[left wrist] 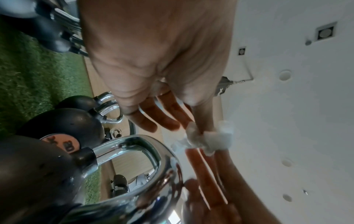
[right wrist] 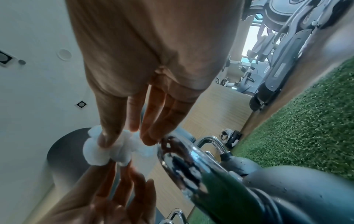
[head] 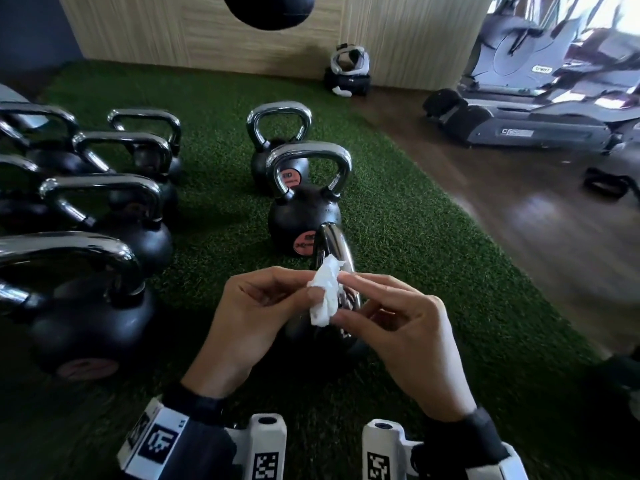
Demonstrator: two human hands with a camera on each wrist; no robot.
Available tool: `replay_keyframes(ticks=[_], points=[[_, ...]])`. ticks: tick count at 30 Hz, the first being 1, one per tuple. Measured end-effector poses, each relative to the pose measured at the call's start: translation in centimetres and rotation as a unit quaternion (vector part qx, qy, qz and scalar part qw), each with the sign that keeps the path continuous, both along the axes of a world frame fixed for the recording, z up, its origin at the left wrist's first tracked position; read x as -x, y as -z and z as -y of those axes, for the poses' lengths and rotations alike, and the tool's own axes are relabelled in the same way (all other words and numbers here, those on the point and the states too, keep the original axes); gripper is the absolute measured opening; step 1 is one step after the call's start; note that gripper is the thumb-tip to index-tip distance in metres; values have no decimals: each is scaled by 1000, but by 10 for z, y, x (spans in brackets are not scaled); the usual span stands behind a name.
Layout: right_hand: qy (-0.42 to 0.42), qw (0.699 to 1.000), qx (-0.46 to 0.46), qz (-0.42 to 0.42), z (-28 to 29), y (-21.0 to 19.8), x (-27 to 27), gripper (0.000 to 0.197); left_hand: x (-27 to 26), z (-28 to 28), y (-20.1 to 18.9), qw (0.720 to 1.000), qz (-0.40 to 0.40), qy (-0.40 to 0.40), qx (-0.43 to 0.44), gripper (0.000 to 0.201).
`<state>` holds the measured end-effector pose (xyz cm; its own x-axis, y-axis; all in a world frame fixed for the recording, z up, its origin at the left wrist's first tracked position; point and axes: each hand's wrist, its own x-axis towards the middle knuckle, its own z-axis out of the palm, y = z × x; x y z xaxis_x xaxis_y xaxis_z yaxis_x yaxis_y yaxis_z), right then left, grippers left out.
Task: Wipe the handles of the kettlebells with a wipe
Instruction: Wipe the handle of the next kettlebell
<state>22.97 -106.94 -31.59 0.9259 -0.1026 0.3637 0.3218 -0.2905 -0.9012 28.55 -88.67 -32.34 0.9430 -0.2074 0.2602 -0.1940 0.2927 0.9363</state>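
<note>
A crumpled white wipe [head: 325,294] is held between both hands just above the chrome handle [head: 333,244] of the nearest black kettlebell. My left hand [head: 310,285] pinches the wipe's left side and my right hand [head: 343,299] pinches its right side. In the left wrist view the wipe [left wrist: 208,139] sits at the left hand's fingertips [left wrist: 200,125], beside the handle [left wrist: 153,150]. The right wrist view shows the wipe [right wrist: 103,150] under the right hand's fingertips [right wrist: 107,136], left of the handle [right wrist: 182,159]. That kettlebell's body is mostly hidden by my hands.
Two more kettlebells [head: 304,216] [head: 278,147] stand in a line beyond the near one on green turf [head: 415,237]. Several larger kettlebells [head: 104,216] crowd the left. Exercise machines [head: 519,112] stand on the wood floor at right. A black ball [head: 268,8] hangs overhead.
</note>
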Motion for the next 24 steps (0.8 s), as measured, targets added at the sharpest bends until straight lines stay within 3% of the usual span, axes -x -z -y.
replay_keyframes(ticks=[5,9,13,15,18,21,24], points=[[0,999,-34,-16,-4,-4,6,38,-1,3,10,999,20,-22,-43,22],[14,999,-47,-1,-9,-7,3,27,3,0,-3,998,29,30,-57,17],[46,996,-81,12,0,-1,-2,26,-1,-7,-11,992,40,44,-111,25],[66,991,-113,14,9,3,-5,26,-12,-15,6,979,36,19,-198,49],[95,984,-149,7,24,13,-5,24,-21,-21,40,931,59,30,-358,89],[114,979,-168,-10,33,24,-3,21,-19,-3,72,886,65,48,-456,136],[128,977,-165,-33,36,37,-3,20,-14,31,93,840,63,11,-539,158]])
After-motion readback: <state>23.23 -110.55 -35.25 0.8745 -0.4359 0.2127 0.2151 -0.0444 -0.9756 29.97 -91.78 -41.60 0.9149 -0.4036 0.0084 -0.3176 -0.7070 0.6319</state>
